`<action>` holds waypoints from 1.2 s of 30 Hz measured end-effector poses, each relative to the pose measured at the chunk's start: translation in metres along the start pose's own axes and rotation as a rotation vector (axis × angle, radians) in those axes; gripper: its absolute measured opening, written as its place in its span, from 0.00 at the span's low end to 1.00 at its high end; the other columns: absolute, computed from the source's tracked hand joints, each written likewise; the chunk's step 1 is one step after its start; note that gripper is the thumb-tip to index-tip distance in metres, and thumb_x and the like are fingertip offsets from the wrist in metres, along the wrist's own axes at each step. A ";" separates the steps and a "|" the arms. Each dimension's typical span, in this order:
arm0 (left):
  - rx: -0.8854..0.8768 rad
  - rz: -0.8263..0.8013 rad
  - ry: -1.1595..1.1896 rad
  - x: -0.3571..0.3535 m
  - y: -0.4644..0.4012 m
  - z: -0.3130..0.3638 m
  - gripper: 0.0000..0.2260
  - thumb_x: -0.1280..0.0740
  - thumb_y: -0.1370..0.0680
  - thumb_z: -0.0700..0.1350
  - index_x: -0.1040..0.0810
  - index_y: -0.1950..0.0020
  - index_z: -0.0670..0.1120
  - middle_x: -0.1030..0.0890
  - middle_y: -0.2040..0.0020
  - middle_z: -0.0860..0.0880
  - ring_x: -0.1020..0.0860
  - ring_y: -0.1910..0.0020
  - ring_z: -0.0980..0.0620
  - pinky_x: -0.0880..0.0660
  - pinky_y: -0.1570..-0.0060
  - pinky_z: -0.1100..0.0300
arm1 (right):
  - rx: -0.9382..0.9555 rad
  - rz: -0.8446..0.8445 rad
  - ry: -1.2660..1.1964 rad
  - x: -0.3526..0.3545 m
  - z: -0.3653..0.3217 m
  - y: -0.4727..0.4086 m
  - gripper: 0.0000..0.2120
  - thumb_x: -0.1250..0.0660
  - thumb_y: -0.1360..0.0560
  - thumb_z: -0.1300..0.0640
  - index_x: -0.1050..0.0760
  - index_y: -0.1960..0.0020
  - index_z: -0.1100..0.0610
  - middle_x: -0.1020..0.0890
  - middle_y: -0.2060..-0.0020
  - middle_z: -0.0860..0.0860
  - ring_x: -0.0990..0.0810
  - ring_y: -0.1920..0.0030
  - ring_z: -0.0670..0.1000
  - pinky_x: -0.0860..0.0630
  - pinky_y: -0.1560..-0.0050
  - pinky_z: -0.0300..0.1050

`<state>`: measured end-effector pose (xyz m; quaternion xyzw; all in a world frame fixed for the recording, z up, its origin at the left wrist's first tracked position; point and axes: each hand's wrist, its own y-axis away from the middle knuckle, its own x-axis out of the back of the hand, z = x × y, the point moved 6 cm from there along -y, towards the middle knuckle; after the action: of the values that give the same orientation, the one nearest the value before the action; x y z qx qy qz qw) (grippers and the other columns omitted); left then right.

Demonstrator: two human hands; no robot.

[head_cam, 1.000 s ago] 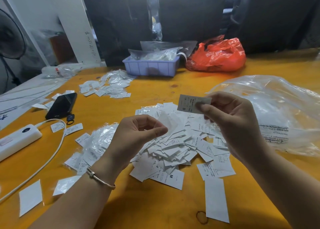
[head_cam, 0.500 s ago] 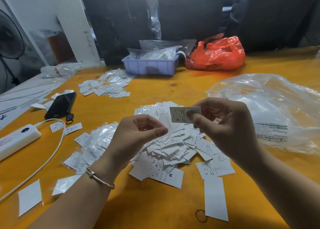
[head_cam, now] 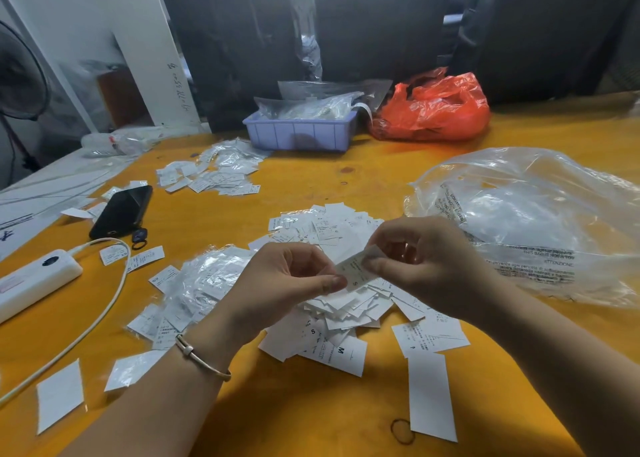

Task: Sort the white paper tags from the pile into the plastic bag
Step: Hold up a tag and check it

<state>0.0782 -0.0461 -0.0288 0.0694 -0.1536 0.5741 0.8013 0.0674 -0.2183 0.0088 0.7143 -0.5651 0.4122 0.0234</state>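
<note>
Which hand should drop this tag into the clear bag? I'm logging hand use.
Probably the right hand: it pinches the tag and is nearer the clear plastic bag on the right. The left hand also touches the tag but is farther away.

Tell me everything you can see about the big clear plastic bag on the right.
The clear plastic bag is large, thin and crinkled, puffed up, lying on the orange table right of the tag pile. Black warning text is printed along its near side and left edge. Neither hand touches it. What it holds cannot be made out.
</note>
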 end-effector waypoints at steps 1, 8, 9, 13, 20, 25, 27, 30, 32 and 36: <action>0.003 -0.007 0.008 -0.001 0.000 -0.001 0.06 0.23 0.30 0.42 0.16 0.61 0.40 0.17 0.67 0.48 0.21 0.66 0.55 0.26 0.65 0.67 | 0.010 -0.002 0.019 -0.001 -0.002 0.000 0.02 0.27 0.28 0.59 0.18 0.58 0.57 0.20 0.69 0.50 0.25 0.69 0.50 0.28 0.67 0.50; -0.010 0.073 0.133 0.006 -0.001 0.004 0.09 0.25 0.33 0.47 0.17 0.59 0.42 0.15 0.63 0.49 0.19 0.66 0.54 0.26 0.65 0.69 | 0.055 0.294 -0.034 0.010 -0.008 0.003 0.08 0.27 0.29 0.64 0.17 0.50 0.59 0.16 0.61 0.48 0.22 0.64 0.44 0.27 0.67 0.35; -0.009 0.077 0.142 0.006 -0.001 0.003 0.08 0.25 0.33 0.47 0.17 0.60 0.44 0.14 0.62 0.48 0.19 0.66 0.54 0.27 0.66 0.69 | 0.070 0.296 0.000 0.009 -0.010 0.004 0.07 0.28 0.28 0.65 0.17 0.51 0.59 0.16 0.60 0.49 0.22 0.63 0.44 0.28 0.67 0.33; -0.011 0.064 0.188 0.005 -0.001 0.002 0.07 0.25 0.34 0.47 0.16 0.60 0.45 0.15 0.62 0.46 0.20 0.64 0.54 0.27 0.66 0.67 | 0.105 0.221 0.014 0.002 -0.014 0.004 0.05 0.30 0.26 0.59 0.16 0.53 0.58 0.17 0.58 0.47 0.21 0.59 0.45 0.26 0.66 0.40; -0.010 0.058 0.227 0.006 -0.002 0.001 0.06 0.25 0.32 0.46 0.15 0.58 0.44 0.16 0.61 0.46 0.19 0.60 0.53 0.24 0.61 0.66 | -0.011 0.073 -0.208 -0.010 -0.005 0.001 0.09 0.28 0.30 0.52 0.16 0.54 0.56 0.17 0.57 0.46 0.19 0.57 0.44 0.24 0.64 0.38; -0.011 0.055 0.246 0.005 -0.002 0.001 0.06 0.24 0.33 0.46 0.15 0.59 0.46 0.16 0.61 0.47 0.19 0.60 0.54 0.24 0.61 0.66 | -0.062 0.095 -0.343 -0.009 -0.001 0.002 0.05 0.26 0.31 0.65 0.17 0.58 0.57 0.15 0.64 0.49 0.17 0.62 0.50 0.19 0.59 0.48; -0.006 0.041 0.234 0.005 -0.002 0.001 0.06 0.23 0.31 0.46 0.15 0.57 0.46 0.16 0.59 0.47 0.19 0.59 0.54 0.24 0.61 0.66 | -0.070 0.096 -0.365 -0.008 -0.001 0.002 0.06 0.27 0.30 0.67 0.17 0.58 0.57 0.15 0.64 0.50 0.17 0.62 0.50 0.19 0.58 0.49; -0.020 0.037 0.151 0.006 -0.002 0.003 0.07 0.26 0.28 0.48 0.15 0.54 0.46 0.14 0.54 0.48 0.18 0.53 0.55 0.22 0.55 0.65 | -0.056 0.072 -0.281 -0.010 -0.003 0.002 0.07 0.28 0.29 0.66 0.17 0.59 0.55 0.16 0.65 0.48 0.19 0.62 0.49 0.21 0.61 0.52; -0.047 0.048 0.130 0.008 -0.001 0.006 0.06 0.25 0.28 0.48 0.16 0.56 0.45 0.15 0.58 0.50 0.18 0.56 0.58 0.24 0.58 0.68 | -0.055 0.074 -0.270 -0.012 -0.004 0.001 0.06 0.28 0.29 0.66 0.17 0.58 0.56 0.16 0.65 0.48 0.19 0.63 0.49 0.22 0.62 0.51; -0.003 0.292 -0.040 0.041 -0.002 0.000 0.05 0.28 0.25 0.42 0.17 0.60 0.47 0.16 0.65 0.54 0.21 0.65 0.62 0.27 0.66 0.71 | -0.093 0.274 -0.098 0.008 0.009 0.000 0.03 0.27 0.29 0.61 0.18 0.55 0.57 0.17 0.65 0.47 0.19 0.65 0.47 0.21 0.62 0.48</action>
<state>0.0926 -0.0100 -0.0154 0.0565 -0.1787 0.6827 0.7062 0.0722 -0.2293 0.0080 0.6478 -0.6764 0.3493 -0.0277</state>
